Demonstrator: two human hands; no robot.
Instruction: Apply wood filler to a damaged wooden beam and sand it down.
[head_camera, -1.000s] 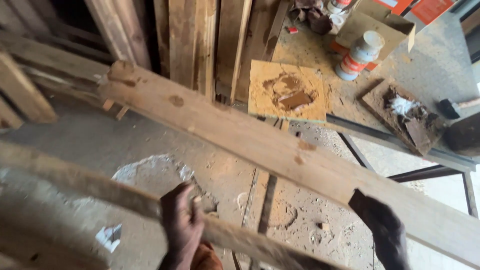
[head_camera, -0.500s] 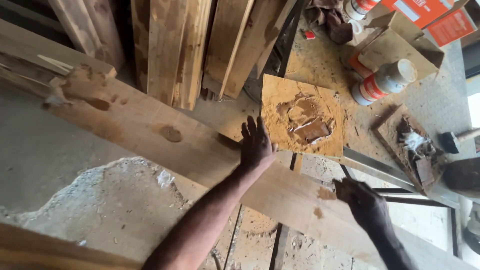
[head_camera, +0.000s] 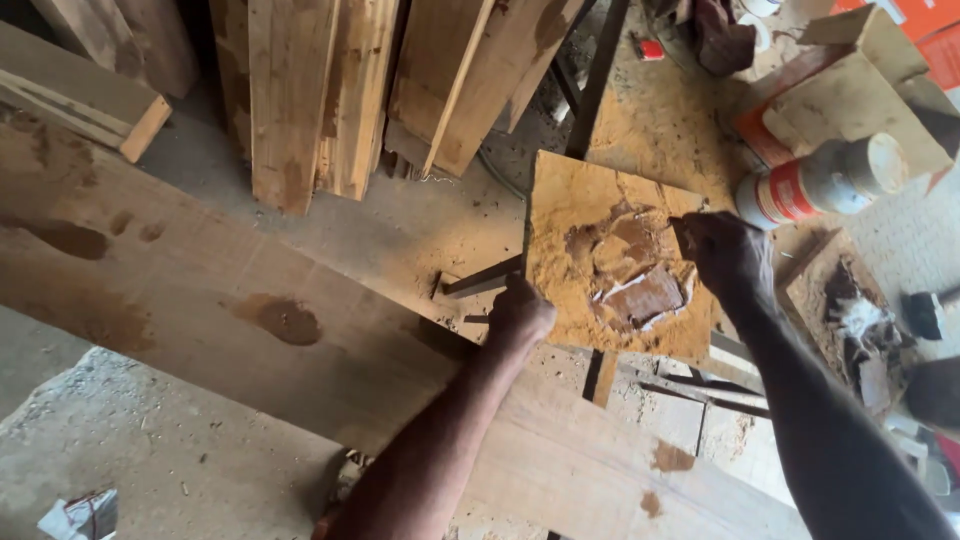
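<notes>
A small square board (head_camera: 572, 210) coated with brown paste lies above a long wide plank (head_camera: 200, 290) that runs diagonally through the view. A flat pale piece (head_camera: 648, 298) sits in the paste. My left hand (head_camera: 520, 315) is closed on the board's lower left edge. My right hand (head_camera: 725, 250) is at the board's upper right part, with its fingers bunched over the paste. Whether the right hand holds anything is hidden by the fingers.
Several rough planks (head_camera: 290, 100) lean at the top. A white and red bottle (head_camera: 830, 180) lies beside a cardboard box (head_camera: 850, 90) at the upper right. A second smeared board (head_camera: 850, 310) is at the right. Dark metal bars (head_camera: 595, 70) cross under the boards. Crumpled paper (head_camera: 80, 515) lies at the bottom left.
My view has moved closer to the square board. My left hand went from open over the plank to closed on the board's edge. My right hand rose from the plank to the board.
</notes>
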